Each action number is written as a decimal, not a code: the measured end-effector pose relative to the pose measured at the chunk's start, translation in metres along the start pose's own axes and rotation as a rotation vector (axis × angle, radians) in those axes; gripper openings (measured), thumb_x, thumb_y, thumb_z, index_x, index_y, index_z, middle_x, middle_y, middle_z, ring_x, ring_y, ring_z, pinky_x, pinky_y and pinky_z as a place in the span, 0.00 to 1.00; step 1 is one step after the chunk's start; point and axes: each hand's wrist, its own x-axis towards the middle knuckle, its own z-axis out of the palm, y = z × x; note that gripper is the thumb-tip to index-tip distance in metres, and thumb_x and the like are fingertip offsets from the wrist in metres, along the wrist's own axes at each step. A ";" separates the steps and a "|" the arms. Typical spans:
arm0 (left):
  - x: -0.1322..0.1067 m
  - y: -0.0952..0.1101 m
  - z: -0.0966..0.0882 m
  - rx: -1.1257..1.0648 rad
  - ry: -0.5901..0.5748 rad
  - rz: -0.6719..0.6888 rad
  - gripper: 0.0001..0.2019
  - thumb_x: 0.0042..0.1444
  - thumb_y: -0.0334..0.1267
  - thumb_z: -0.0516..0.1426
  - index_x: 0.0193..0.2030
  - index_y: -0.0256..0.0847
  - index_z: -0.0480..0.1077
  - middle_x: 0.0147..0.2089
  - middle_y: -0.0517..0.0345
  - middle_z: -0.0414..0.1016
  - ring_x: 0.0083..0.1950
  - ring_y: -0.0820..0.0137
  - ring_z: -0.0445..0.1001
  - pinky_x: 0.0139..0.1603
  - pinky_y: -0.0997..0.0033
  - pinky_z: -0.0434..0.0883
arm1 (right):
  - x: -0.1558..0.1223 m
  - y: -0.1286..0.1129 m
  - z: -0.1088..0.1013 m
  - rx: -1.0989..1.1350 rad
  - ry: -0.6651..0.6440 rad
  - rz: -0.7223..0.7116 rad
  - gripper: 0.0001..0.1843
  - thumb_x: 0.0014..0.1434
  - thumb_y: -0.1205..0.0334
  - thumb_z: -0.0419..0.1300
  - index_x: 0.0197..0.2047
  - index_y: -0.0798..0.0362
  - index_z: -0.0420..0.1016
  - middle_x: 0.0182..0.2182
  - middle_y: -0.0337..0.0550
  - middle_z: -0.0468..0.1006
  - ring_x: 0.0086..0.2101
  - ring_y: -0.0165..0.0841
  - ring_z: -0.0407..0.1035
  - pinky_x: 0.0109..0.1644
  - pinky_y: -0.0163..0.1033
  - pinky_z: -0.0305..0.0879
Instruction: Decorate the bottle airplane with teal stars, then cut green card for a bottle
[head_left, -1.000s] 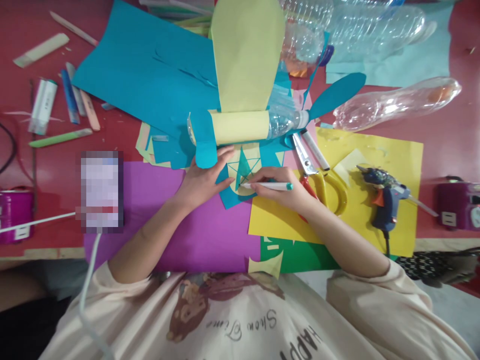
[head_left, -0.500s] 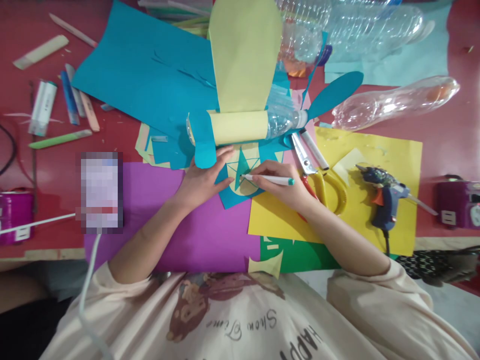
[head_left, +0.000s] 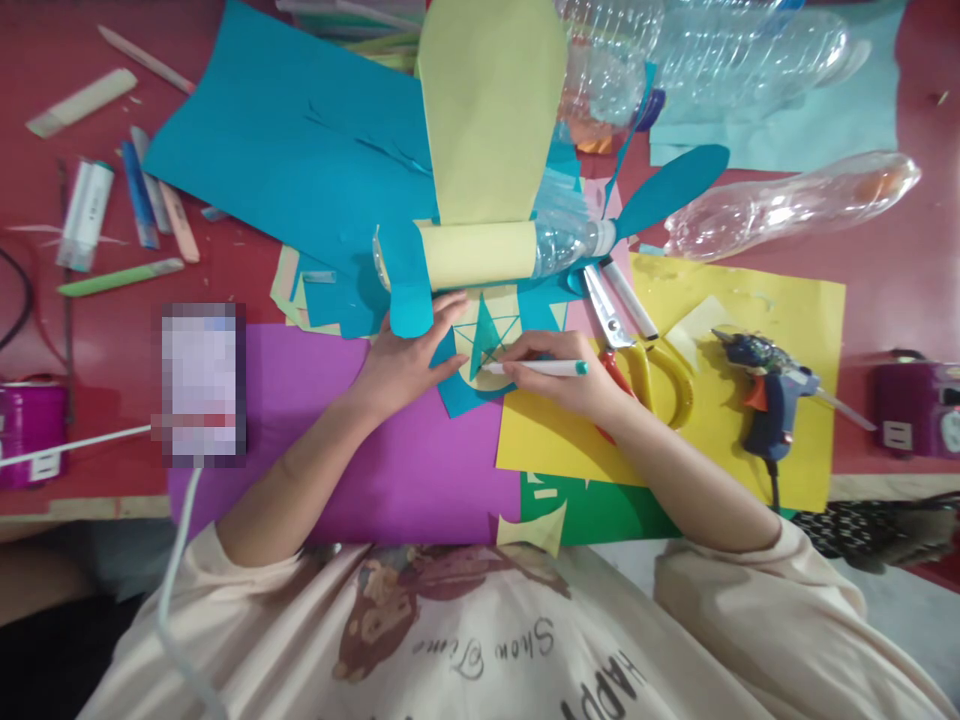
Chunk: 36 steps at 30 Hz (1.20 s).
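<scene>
With fingers [head_left: 531,347] of right hand [head_left: 574,388], head view, grips white marker pen [head_left: 559,368] with teal end, barrel nearly level. Aims nib at lower left part of teal star [head_left: 484,330], drawn in lines and partly filled in; can't tell if pressed down. Shows star on rounded pale-yellow paper piece [head_left: 501,303], placed between both hands, mid-table. Spreads left hand [head_left: 401,368] loose, thumb and forefinger apart, at left edge of same piece.

Under piece: blue paper scrap [head_left: 469,402]. Just beyond: plastic bottle wrapped in pale-yellow paper [head_left: 480,252], lying sideways, with tall rounded pale-yellow panel [head_left: 491,110] behind and blue leaf-shaped paper [head_left: 675,198] at cap end. Below left forearm: purple sheet [head_left: 420,440]. Partly below right forearm: yellow sheet [head_left: 555,440], overlapping green sheet [head_left: 600,510].

Beside right hand: scissors [head_left: 600,310], another marker [head_left: 630,298] next to blades. Farther right: blue glue gun [head_left: 772,415] on yellow sheet, clear bottle [head_left: 795,205] on its side above. Far left: pixelated phone-like screen [head_left: 199,380] with white cable, loose markers [head_left: 86,215] above it on red table [head_left: 97,330].
</scene>
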 end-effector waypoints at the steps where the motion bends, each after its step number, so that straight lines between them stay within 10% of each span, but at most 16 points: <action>1: 0.000 0.000 0.000 -0.002 0.001 0.005 0.26 0.66 0.44 0.52 0.69 0.45 0.54 0.70 0.49 0.61 0.68 0.58 0.64 0.63 0.56 0.68 | 0.000 0.000 0.000 0.007 0.040 0.014 0.10 0.55 0.56 0.61 0.28 0.53 0.74 0.22 0.39 0.74 0.24 0.28 0.64 0.27 0.35 0.57; 36: -0.001 -0.001 0.002 0.059 0.030 0.032 0.25 0.66 0.44 0.53 0.68 0.44 0.55 0.69 0.50 0.63 0.68 0.59 0.65 0.64 0.58 0.67 | 0.001 -0.006 -0.002 -0.011 0.050 0.031 0.09 0.53 0.58 0.59 0.28 0.55 0.73 0.21 0.38 0.72 0.22 0.26 0.61 0.26 0.34 0.52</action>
